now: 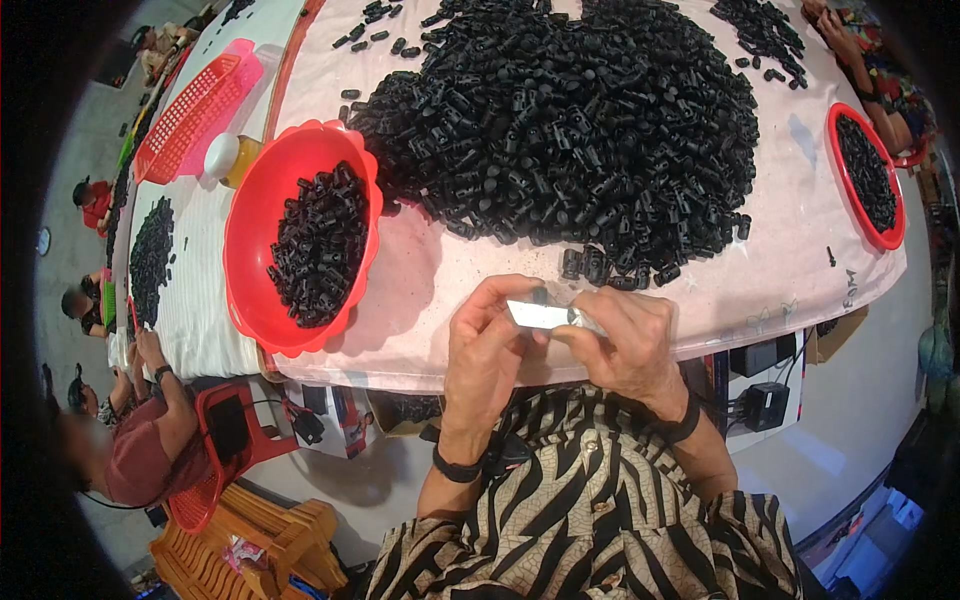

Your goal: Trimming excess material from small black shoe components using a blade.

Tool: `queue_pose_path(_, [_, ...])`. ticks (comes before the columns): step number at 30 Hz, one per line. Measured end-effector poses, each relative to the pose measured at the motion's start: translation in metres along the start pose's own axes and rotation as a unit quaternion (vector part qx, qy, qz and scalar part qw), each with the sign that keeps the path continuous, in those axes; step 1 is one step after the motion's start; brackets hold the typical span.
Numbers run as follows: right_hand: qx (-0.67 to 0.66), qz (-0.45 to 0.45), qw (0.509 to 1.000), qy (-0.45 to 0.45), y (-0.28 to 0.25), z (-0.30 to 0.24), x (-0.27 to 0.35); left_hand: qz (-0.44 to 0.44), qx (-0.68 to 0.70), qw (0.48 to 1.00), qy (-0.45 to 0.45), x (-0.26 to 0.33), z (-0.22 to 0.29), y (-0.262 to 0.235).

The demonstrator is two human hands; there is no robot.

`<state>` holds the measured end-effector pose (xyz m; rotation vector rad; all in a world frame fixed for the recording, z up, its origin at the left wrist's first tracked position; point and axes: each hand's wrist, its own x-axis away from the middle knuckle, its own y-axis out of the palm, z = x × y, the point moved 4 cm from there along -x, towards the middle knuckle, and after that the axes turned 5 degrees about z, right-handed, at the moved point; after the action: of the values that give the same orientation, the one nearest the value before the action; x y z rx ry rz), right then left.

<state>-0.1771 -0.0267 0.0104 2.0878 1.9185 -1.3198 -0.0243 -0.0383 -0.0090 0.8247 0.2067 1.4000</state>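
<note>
My left hand (478, 345) is closed, with a small black plastic part (540, 295) pinched between thumb and fingertips. In my right hand (635, 345) is a cutter knife blade (537, 316), flat and bright with a slanted end, pointing left across to the left fingertips. The blade lies right beside the black part; whether it touches is hard to see. Both hands are above the table's near edge. Beyond them, a big pile of black plastic parts (560, 130) covers the pink cloth (420, 330), several loose ones lying at its near side.
A red scalloped bowl (250, 240) of black parts stands at left, beside a lidded jar (232, 158) and a pink basket (190, 120). Another red bowl (890, 238) is at far right. Co-workers sit left (150, 450) and at upper right (880, 110). Stacked orange stools (250, 540) stand lower left.
</note>
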Motion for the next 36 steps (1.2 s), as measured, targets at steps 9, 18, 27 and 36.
queue_pose_path(9, [0.020,0.012,1.000,-0.018,-0.0003,-0.0046,-0.0024,0.019,0.006,1.000,0.009,-0.0009,0.0013,0.0019])
queue_pose_path(18, [0.006,0.010,1.000,0.001,0.0015,-0.0009,-0.0004,0.019,0.015,1.000,0.004,-0.0012,0.0002,-0.0005])
queue_pose_path(27, [0.031,0.010,0.999,-0.004,0.0029,-0.0018,0.0001,0.014,0.004,1.000,0.007,-0.0009,-0.0014,-0.0011])
queue_pose_path(36, [0.034,0.028,0.999,-0.014,0.0004,-0.0022,-0.0029,0.020,-0.011,1.000,0.009,-0.0002,-0.0019,0.0044])
